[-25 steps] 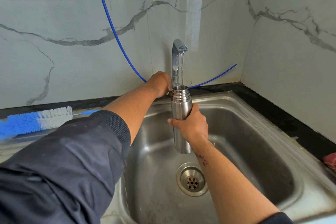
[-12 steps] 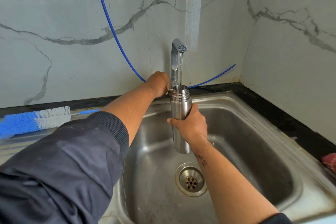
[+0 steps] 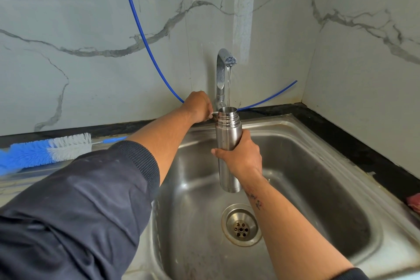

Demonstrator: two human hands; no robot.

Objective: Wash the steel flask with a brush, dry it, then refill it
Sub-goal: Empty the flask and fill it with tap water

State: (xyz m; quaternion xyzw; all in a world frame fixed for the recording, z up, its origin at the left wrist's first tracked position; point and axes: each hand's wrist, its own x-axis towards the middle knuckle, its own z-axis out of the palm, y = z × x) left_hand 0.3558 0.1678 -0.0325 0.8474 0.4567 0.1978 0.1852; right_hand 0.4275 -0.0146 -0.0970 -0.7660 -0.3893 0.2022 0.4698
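My right hand (image 3: 241, 157) grips the middle of the steel flask (image 3: 228, 134), which stands upright and uncapped over the sink basin. A thin stream of water falls from the tap spout (image 3: 228, 59) into the flask's open mouth. My left hand (image 3: 198, 107) is closed on the tap's thin lever at the tap base, just left of the flask's neck. The blue and white bottle brush (image 3: 45, 152) lies on the counter at the far left, away from both hands.
The steel sink (image 3: 318, 166) has a drain (image 3: 241, 227) below the flask. A blue hose (image 3: 138, 27) runs down the marble wall behind the tap. Something red (image 3: 414, 202) shows at the right counter edge.
Both hands and the flask hold their places. Water keeps running into the flask.
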